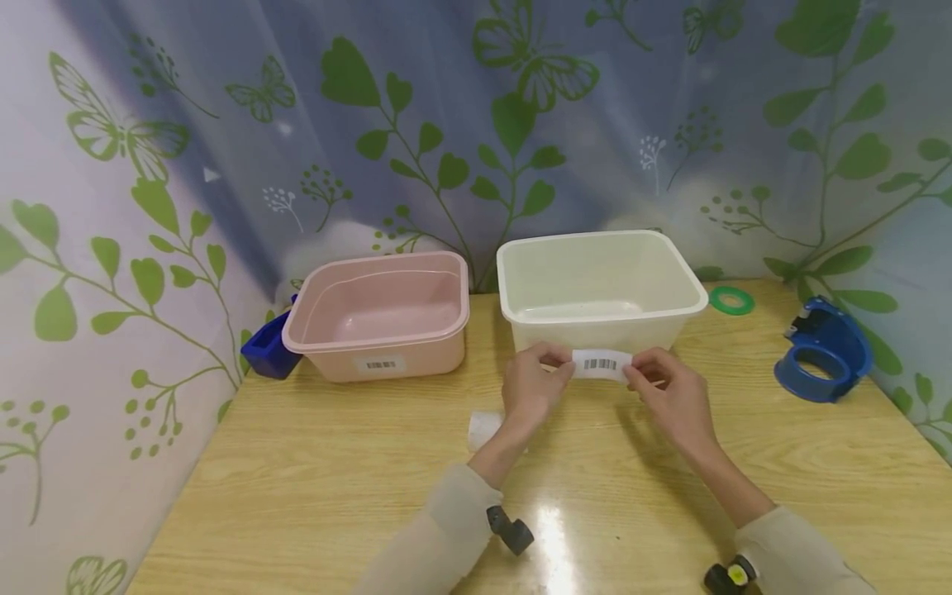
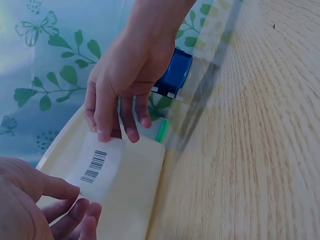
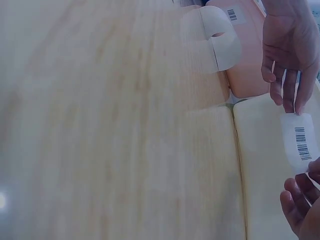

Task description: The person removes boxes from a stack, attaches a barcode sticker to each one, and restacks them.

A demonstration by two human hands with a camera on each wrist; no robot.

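A white barcode label (image 1: 600,364) is stretched between both hands, in front of the cream bin (image 1: 595,330). My left hand (image 1: 534,384) pinches its left end and my right hand (image 1: 675,397) pinches its right end. In the left wrist view the label (image 2: 95,162) lies over the bin's outer wall; whether it touches the wall I cannot tell. The right wrist view shows the label (image 3: 300,142) with its barcode facing outward. To the left stands a pink bin (image 1: 387,359) with a similar label on its front.
A small white roll (image 1: 485,428) sits beside my left wrist. Behind the pink bin's left end is a blue box (image 1: 271,347). Right of the cream bin lie a green tape ring (image 1: 732,301) and a blue tape dispenser (image 1: 825,355). A patterned curtain (image 1: 416,165) hangs behind the table.
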